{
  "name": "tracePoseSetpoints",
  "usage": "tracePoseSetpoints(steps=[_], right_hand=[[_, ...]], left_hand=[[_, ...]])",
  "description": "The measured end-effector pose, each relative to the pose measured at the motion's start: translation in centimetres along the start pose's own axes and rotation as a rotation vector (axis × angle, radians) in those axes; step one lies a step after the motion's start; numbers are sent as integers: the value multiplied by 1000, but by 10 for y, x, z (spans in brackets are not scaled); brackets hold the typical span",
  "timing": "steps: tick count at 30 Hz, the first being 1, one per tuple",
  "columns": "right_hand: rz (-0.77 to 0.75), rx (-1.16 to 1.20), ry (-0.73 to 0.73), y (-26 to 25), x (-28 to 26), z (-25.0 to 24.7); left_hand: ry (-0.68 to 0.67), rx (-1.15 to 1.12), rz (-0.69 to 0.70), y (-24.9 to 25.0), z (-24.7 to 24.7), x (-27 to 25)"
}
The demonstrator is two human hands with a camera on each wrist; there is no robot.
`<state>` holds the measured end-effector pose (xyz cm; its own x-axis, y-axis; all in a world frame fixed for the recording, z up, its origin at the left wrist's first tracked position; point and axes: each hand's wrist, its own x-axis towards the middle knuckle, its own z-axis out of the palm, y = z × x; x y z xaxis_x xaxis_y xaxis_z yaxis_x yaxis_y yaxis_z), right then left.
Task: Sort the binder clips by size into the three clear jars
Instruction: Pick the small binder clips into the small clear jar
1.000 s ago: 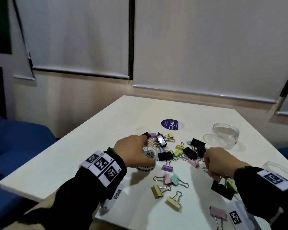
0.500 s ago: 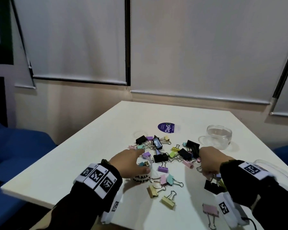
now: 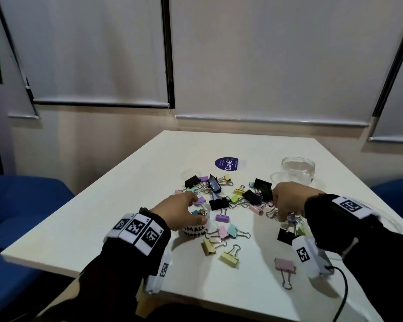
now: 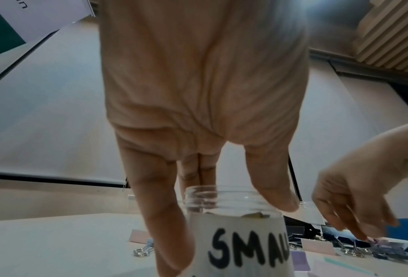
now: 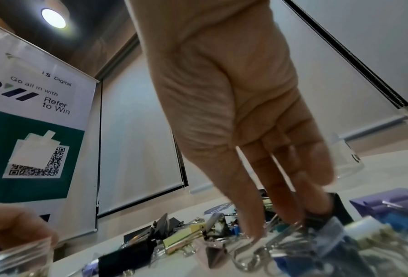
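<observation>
A clear jar labelled SMALL [image 3: 194,231] [image 4: 240,239] stands at the table's front left with several small clips inside. My left hand [image 3: 198,209] grips it from above, thumb on the near rim and fingers down the far side. A loose heap of black and pastel binder clips [image 3: 219,203] lies in the middle. My right hand [image 3: 284,212] [image 5: 271,227] points down into the heap's right side, its thumb and fingertips pinching the wire handles of a small clip. An empty clear jar [image 3: 298,173] stands behind that hand. The rim of a third jar [image 3: 392,220] shows past my right sleeve.
Loose clips lie near the front edge: yellow ones [image 3: 229,256] and a pink one [image 3: 285,266]. A round purple sticker [image 3: 226,163] sits beyond the heap. A black cable [image 3: 342,287] hangs from my right wrist camera. Blue seats flank the white table [image 3: 126,182].
The small jar has slid a little toward me under my left hand, whose fingers now stretch across its mouth. My right hand stays at the same spot in the heap.
</observation>
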<state>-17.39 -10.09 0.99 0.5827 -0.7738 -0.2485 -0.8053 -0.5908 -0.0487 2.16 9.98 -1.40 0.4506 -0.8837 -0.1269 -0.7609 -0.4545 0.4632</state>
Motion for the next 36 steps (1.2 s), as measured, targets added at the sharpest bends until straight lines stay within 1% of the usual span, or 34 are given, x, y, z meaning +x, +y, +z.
tracePoseSetpoints(steps=[2,3,5,7,10,12,14,16,18,19,24,30,33,36], right_hand=[[37,-40,-70,2,0,7],[42,-50,-64,3,0,10],[54,-22,-7,3,-3,12],[55,45,46,5,-8,8],[53,198,83,7,-10,2],[42,339,62,4,-12,4],[12,414,33,2,-13,8],[14,383,95,3,-11,13],[28,240,172,5,-9,14],[30,175,188,5,-9,15],[22,55,106,0,-2,20],[42,13,91,-4,2,21],[42,17,100,-13,-6,8],[-47,138,142,-34,-16,-11]], left_hand=[[0,-2,-2,0,0,0],[-1,-2,-2,0,1,0],[-4,5,2,0,0,1],[-16,24,13,0,-1,3],[-34,34,17,3,-2,5],[-39,33,34,5,0,7],[-34,20,55,8,2,9],[-41,15,75,12,4,12],[-57,12,86,15,5,14],[-64,5,88,16,5,15],[-83,-19,119,18,3,17],[-92,-12,126,19,2,16],[-73,15,119,21,2,13],[-61,33,122,23,1,9]])
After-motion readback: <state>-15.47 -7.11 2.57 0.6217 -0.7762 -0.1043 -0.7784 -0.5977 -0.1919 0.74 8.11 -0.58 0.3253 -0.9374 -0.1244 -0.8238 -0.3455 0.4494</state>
